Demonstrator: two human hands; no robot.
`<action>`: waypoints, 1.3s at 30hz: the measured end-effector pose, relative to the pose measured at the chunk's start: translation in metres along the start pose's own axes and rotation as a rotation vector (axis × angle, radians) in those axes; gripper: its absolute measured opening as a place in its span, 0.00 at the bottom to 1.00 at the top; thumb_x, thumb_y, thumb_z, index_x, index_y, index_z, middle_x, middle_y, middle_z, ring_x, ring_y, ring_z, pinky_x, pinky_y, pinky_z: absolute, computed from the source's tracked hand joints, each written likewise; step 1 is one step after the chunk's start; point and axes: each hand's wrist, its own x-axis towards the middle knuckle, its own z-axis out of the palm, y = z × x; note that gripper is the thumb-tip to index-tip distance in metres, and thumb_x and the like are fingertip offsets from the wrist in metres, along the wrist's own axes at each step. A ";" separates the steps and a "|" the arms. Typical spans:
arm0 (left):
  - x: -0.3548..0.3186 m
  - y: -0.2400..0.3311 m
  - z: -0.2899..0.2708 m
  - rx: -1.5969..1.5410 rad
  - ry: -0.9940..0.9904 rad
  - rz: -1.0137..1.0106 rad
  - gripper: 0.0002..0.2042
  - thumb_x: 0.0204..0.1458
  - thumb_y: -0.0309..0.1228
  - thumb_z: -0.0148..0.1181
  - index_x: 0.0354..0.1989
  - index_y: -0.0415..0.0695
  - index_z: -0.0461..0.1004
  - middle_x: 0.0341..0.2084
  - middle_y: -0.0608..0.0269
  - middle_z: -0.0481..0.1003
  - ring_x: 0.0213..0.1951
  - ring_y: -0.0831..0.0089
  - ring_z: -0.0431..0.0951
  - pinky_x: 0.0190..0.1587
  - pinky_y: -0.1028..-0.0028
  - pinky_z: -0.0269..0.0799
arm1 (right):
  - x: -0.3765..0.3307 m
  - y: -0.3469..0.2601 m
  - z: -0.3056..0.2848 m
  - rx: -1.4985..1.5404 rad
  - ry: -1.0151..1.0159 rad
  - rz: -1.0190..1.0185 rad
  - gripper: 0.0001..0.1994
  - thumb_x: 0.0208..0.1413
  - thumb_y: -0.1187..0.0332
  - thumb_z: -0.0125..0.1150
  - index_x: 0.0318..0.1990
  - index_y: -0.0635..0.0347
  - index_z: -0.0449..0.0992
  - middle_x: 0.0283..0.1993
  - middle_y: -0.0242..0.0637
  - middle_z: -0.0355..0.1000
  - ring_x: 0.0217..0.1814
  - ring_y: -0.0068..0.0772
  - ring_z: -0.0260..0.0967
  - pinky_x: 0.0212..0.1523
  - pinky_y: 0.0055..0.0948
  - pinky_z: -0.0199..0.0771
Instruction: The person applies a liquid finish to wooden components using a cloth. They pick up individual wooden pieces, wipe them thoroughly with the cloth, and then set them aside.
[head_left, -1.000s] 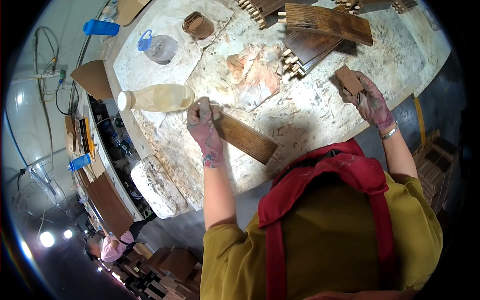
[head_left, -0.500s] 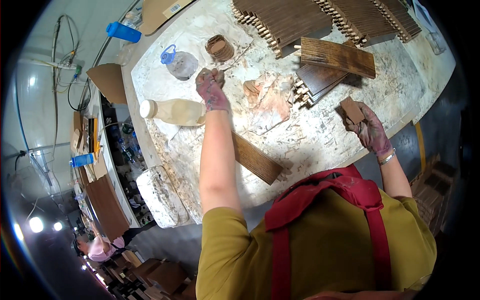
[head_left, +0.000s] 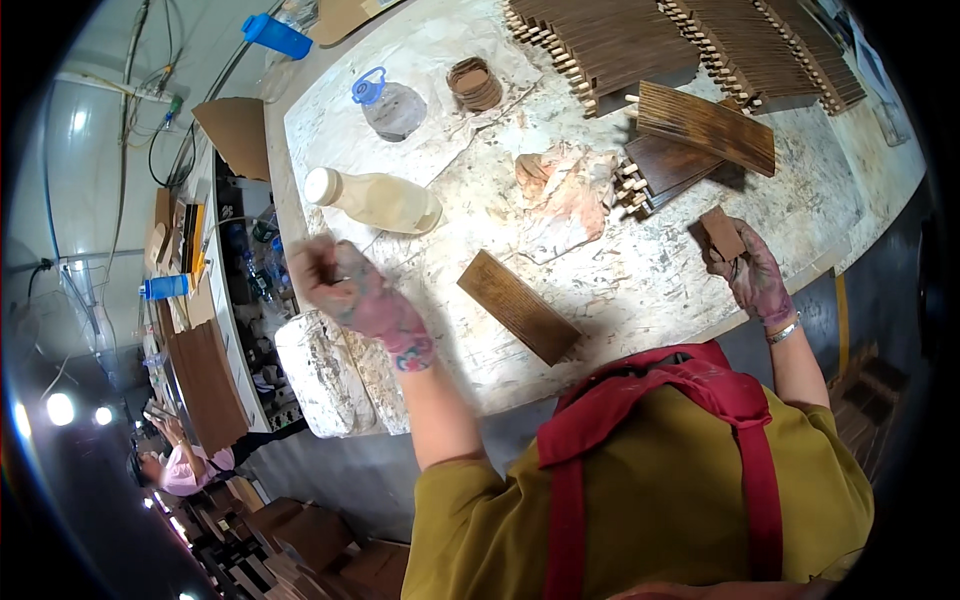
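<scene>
My right hand (head_left: pixel 750 265) is closed around a small brown rectangular block (head_left: pixel 721 233), held above the right side of the table. My left hand (head_left: pixel 350 285), in a stained pinkish glove or coating, hovers over the table's left edge. Its fingers look curled but are smeared by motion, so whether they hold anything is unclear. Beyond it lies a capped bottle of cloudy yellowish liquid (head_left: pixel 385 203). Between my hands, a dark-stained wooden board (head_left: pixel 520 308) rests flat near the front edge. A stained, crumpled rag (head_left: pixel 568 198) lies beyond that board.
At the far left stand a clear jug with a blue handled cap (head_left: pixel 395 112) and a round brown container (head_left: pixel 474 85). Loose boards (head_left: pixel 705 125) with wooden dowels are piled at right, before rows of stacked boards (head_left: pixel 610 45). A blue bottle (head_left: pixel 277 37) lies behind.
My left hand has swung back from beside the round container toward the table's left edge, uncovering the board. The right hand still holds the block. The whole view has shifted slightly.
</scene>
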 end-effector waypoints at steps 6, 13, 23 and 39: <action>0.028 -0.029 0.027 0.321 -0.058 -0.264 0.43 0.49 0.27 0.71 0.71 0.40 0.49 0.63 0.52 0.61 0.61 0.61 0.66 0.65 0.59 0.61 | 0.002 0.000 0.000 0.014 0.007 0.028 0.25 0.67 0.54 0.52 0.61 0.66 0.64 0.52 0.46 0.70 0.46 0.36 0.72 0.46 0.31 0.78; 0.051 -0.120 0.003 0.200 0.059 -0.193 0.24 0.47 0.24 0.69 0.53 0.40 0.69 0.43 0.61 0.76 0.43 0.71 0.78 0.46 0.74 0.75 | 0.003 -0.001 0.004 0.072 -0.035 0.014 0.23 0.67 0.56 0.53 0.60 0.64 0.65 0.53 0.47 0.70 0.46 0.38 0.73 0.47 0.34 0.79; 0.169 -0.114 0.003 0.033 0.112 -0.116 0.25 0.49 0.19 0.66 0.56 0.35 0.66 0.52 0.56 0.73 0.47 0.72 0.77 0.44 0.74 0.77 | -0.001 -0.001 0.004 0.030 0.052 0.018 0.23 0.67 0.56 0.53 0.61 0.64 0.64 0.52 0.45 0.71 0.46 0.38 0.73 0.46 0.34 0.79; 0.115 -0.121 0.011 0.581 0.064 0.079 0.28 0.55 0.32 0.65 0.63 0.41 0.60 0.56 0.50 0.70 0.52 0.58 0.75 0.55 0.64 0.73 | 0.000 0.003 -0.005 0.033 0.012 0.012 0.24 0.68 0.55 0.49 0.62 0.65 0.64 0.56 0.43 0.69 0.49 0.36 0.73 0.51 0.33 0.77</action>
